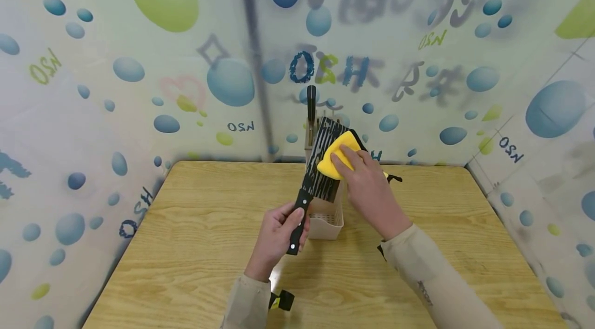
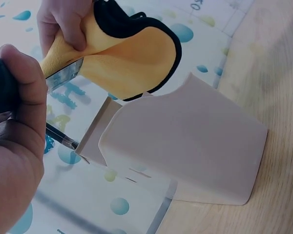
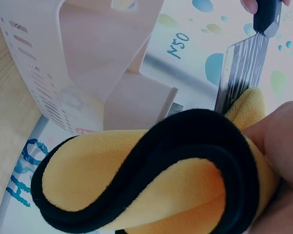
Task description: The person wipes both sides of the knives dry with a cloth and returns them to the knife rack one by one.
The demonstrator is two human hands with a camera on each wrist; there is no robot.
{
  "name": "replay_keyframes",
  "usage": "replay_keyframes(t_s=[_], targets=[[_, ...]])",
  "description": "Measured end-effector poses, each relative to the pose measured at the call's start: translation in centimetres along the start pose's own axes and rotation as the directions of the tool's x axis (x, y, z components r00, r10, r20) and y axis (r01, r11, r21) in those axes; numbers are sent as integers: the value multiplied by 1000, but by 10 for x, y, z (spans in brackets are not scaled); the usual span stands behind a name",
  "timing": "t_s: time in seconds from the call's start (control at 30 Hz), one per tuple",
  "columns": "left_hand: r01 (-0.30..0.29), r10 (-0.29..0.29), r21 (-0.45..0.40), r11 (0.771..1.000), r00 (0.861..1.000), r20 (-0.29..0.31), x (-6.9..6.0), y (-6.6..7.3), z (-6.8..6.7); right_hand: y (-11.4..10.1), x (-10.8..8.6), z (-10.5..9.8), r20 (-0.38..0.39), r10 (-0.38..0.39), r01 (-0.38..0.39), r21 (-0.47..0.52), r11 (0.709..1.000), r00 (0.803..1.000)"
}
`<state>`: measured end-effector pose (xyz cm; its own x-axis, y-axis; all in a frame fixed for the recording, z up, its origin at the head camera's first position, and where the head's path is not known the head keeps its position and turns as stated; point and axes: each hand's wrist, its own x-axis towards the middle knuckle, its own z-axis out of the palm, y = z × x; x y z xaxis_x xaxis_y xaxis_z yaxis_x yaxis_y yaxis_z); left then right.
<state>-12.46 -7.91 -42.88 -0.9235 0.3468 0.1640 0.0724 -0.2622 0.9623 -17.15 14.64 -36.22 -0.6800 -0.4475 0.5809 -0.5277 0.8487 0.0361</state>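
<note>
My left hand [image 1: 279,233] grips the black riveted handle of a cleaver [image 1: 318,163], its wide blade streaked black and silver and tilted up. On the blade's right side, my right hand [image 1: 369,189] holds a folded yellow cloth [image 1: 331,165] with black edging against the metal. The right wrist view shows the cloth [image 3: 95,161] bunched in loops, touching the blade [image 3: 241,63]. Behind and below the cleaver stands a pale plastic knife holder [image 1: 325,231], partly hidden by blade and hands. Another black-handled knife [image 1: 311,104] stands upright at the holder's back.
The holder sits on a wooden table [image 1: 209,215], towards its far edge. Just beyond that edge rises a wall [image 1: 223,19] printed with blue and green dots. A small black device [image 1: 282,300] is at my left wrist.
</note>
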Motion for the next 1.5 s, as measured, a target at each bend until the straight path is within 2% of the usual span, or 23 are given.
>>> replay_keyframes(t_s=[0.37, 0.67, 0.97, 1.33, 1.5], targets=[[-4, 4, -3, 1000, 999, 40, 0, -5, 1, 9, 12, -5, 4, 49, -49, -49, 998, 999], [25, -26, 25, 999, 999, 47, 0, -6, 6, 15, 20, -4, -43, 82, -86, -86, 993, 996], [-3, -1, 45, 999, 996, 85, 1, -8, 10, 22, 24, -5, -66, 125, -131, -109, 985, 990], [1, -6, 53, 999, 994, 107, 2, -8, 10, 28, 29, -8, -77, 165, -174, -125, 977, 983], [10, -16, 60, 998, 995, 102, 1, -4, 11, 27, 30, -7, -52, 177, -182, -130, 975, 983]])
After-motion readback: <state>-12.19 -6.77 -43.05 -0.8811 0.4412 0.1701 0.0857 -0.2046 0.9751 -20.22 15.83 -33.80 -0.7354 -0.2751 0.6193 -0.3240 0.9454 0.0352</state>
